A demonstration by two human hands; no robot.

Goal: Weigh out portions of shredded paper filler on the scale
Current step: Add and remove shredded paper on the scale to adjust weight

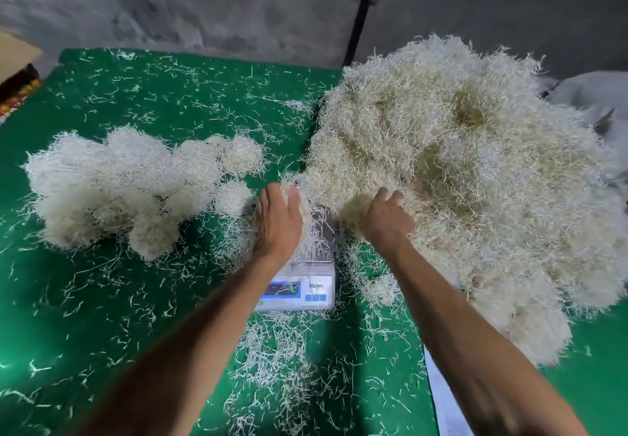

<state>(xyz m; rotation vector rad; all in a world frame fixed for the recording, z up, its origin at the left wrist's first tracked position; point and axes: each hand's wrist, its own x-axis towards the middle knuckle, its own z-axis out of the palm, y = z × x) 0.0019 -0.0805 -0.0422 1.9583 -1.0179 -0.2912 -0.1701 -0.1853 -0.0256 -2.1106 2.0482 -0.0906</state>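
A big heap of cream shredded paper filler (469, 170) covers the right half of the green table (112, 316). A small white scale (299, 286) with a blue display stands in the middle, its platform strewn with loose shreds. My left hand (277, 220) reaches over the scale's left side, its fingers dug into the near edge of the heap. My right hand (387, 216) is pushed into the heap's lower left edge, fingers curled into the shreds. Several rounded portions of filler (125, 184) lie together at the left.
Loose shreds are scattered all over the green table, thickest in front of the scale (278, 367). A grey wall and a black pole (356, 24) stand behind. White sheeting (591, 96) shows at the far right, a cardboard box (15, 58) at the far left.
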